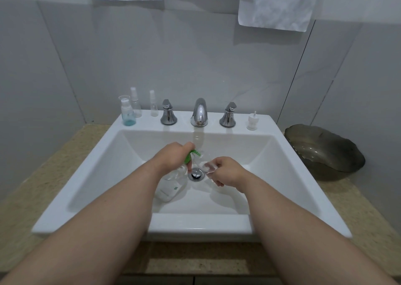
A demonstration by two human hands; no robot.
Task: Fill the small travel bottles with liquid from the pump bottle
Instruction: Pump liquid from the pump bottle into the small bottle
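Just right of the left hand point(173, 156), whose fingers point(189, 167) press the tilted pump bottle point(171, 185) at its green head, a small clear travel bottle point(208, 167) is held mouth-towards-nozzle by the right hand point(227, 172), clenched around it.

A white sink point(282, 119) sat in a speckled beige counter point(43, 176), its back ledge carrying three small clear bottles point(136, 104) at the left, a chrome faucet point(199, 112) between two handles, and a white pump cap point(252, 121), while a dark glass bowl point(325, 150) rested on the counter's right.
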